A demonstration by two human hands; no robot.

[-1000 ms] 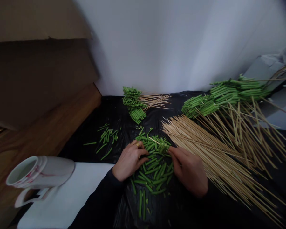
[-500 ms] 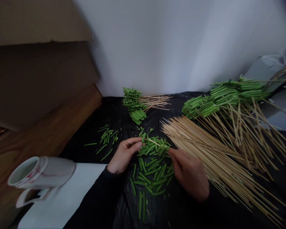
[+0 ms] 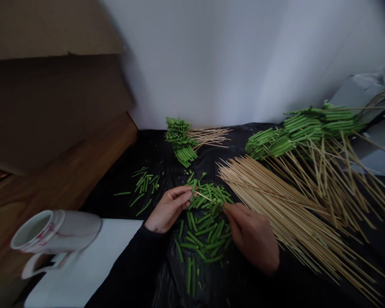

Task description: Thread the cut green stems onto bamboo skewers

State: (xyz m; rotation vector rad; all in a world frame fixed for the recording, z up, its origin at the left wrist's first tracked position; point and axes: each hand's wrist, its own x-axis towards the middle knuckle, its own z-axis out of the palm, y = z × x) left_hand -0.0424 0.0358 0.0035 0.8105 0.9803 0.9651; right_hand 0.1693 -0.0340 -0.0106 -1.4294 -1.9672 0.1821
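Left hand pinches one short green bean piece between thumb and fingers, held roughly upright. Right hand is closed in a pinch on a wooden skewer, with a cluster of threaded bean pieces right at its fingertips. Skewer's bare end points left and meets the bean piece in the left hand; can't tell if it's through. Both hands sit over a loose pile of cut beans on a black plastic sheet. Smaller scatter of beans left of the pile, apart from it. Stack of bare skewers lies just right of the pile, running diagonally past the right hand. Loaded skewers in two spots: small bundle at the back near the white wall, bigger heap back right, behind the bare stack. Mug on a white sheet at left, near the left sleeve. Cardboard box back left, above a wood surface.
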